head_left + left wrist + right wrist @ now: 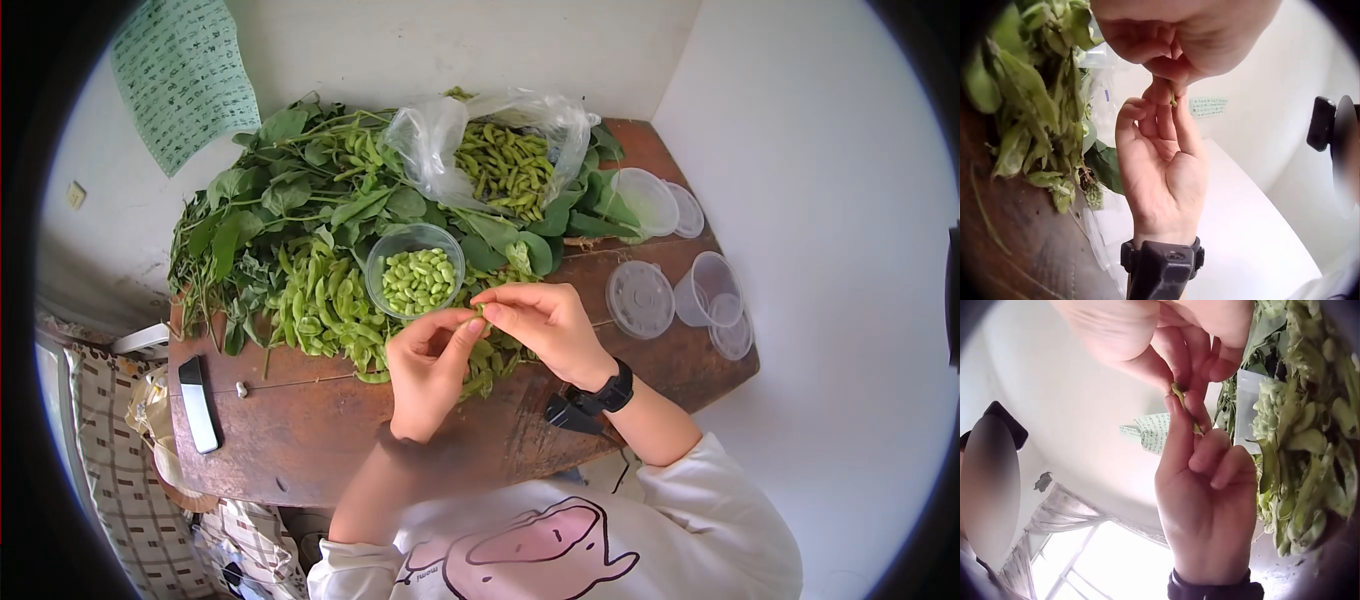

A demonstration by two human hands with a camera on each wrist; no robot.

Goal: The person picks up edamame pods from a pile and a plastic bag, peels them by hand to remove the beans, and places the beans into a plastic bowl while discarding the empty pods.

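Observation:
A slim green soybean pod [1177, 391] is pinched between the thumbs and fingertips of both hands, just in front of the bean bowl. My left hand [428, 368] holds its one end, and my right hand [545, 328] grips the other from the right. Most of the pod is covered by the fingers. Right behind the hands stands a clear round plastic bowl [415, 236] with shelled green beans [416, 282] in it. Loose pods [325, 300] lie heaped to the left of the bowl and under the hands.
Leafy stalks [285, 195] cover the back of the wooden table [300, 430]. Behind the bowl, a plastic bag [430, 150] holds more pods [505, 165]. Clear tubs [708, 285] and lids [640, 300] are at the right. A phone [198, 405] lies at the left edge.

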